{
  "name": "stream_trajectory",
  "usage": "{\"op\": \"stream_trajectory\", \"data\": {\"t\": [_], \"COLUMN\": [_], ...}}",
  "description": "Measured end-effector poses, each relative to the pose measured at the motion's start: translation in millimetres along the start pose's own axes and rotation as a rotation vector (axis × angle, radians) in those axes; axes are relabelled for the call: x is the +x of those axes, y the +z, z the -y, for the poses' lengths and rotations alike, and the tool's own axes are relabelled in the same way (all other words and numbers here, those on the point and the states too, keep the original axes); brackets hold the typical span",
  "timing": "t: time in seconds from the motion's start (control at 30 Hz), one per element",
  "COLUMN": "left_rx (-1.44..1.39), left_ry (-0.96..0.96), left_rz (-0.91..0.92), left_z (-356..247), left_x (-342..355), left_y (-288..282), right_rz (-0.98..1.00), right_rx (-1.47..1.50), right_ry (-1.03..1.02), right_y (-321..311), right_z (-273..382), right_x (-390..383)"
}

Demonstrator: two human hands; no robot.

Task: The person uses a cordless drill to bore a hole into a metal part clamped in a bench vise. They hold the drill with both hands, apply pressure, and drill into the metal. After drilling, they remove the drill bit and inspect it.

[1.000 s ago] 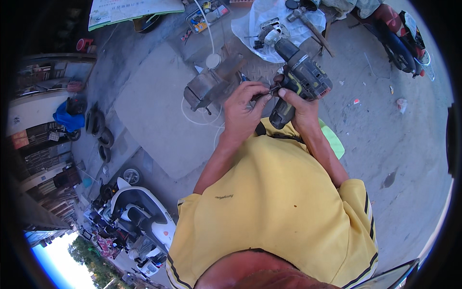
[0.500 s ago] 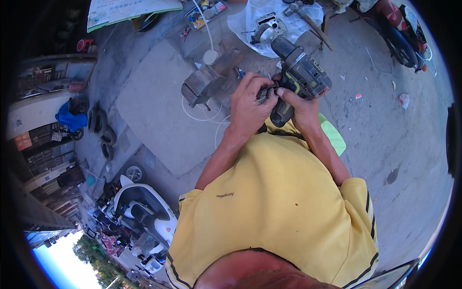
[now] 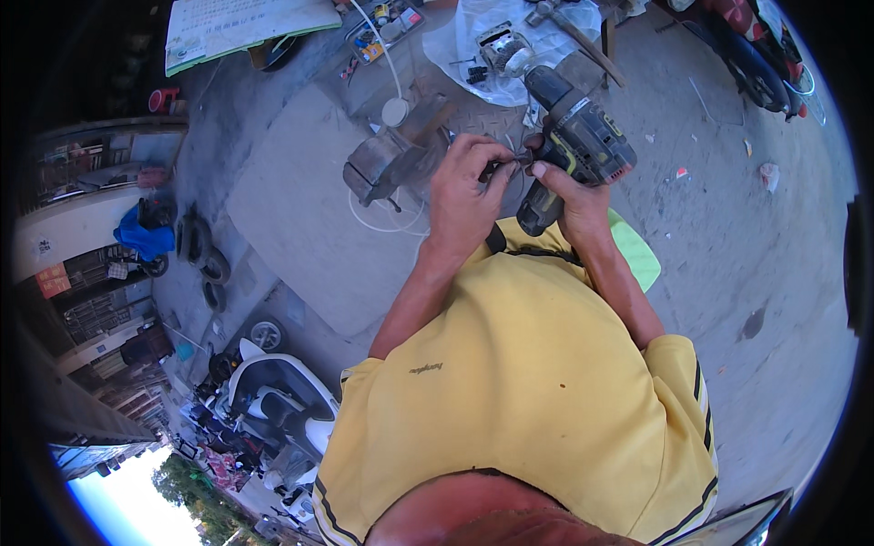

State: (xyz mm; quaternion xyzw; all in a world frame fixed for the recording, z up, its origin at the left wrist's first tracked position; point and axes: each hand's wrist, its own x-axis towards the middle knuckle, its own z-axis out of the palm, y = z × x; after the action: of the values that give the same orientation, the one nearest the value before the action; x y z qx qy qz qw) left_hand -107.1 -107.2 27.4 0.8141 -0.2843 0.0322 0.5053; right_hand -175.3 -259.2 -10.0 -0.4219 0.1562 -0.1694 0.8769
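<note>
Power tool (image 3: 590, 138) moved slightly farther from vise (image 3: 373, 168), right hand (image 3: 580, 198) gripping

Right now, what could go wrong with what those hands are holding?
The small dark piece pinched in the left hand might slip and drop. The right hand holds the power tool right beside it, so if that started by accident, the left hand could perhaps get hurt.

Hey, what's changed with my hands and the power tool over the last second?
Your left hand and right hand have shifted slightly rightward, away from the vise; the power tool moved with the right one. The whole background shifted a bit too. Nothing was visibly picked up or let go: your right hand still grips the tool, and your left fingers still pinch a small dark piece.
</note>
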Motion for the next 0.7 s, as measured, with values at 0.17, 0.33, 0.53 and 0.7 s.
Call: {"op": "stream_trajectory", "data": {"t": [0.17,0.33,0.53,0.7], "left_rx": [0.010,-0.070,-0.368,-0.591], "left_ry": [0.063,0.055,-0.163,-0.313], "left_rz": [0.054,0.038,-0.047,-0.102], "left_z": [-7.6,-1.4,7.5,9.5], "left_x": [4.0,2.0,-1.9,-1.8], "left_y": [3.2,8.5,9.3,10.2], "right_rz": [-0.059,-0.108,-0.143,-0.137], "right_rx": [-0.023,-0.017,-0.036,0.010], "right_ry": [0.010,-0.027,-0.064,-0.077], "right_y": [-3.3,-11.1,-16.2,-12.9], "right_z": [0.8,1.2,3.4,5.5], "right_x": [-3.2,-5.1,-2.5,-0.5]}}
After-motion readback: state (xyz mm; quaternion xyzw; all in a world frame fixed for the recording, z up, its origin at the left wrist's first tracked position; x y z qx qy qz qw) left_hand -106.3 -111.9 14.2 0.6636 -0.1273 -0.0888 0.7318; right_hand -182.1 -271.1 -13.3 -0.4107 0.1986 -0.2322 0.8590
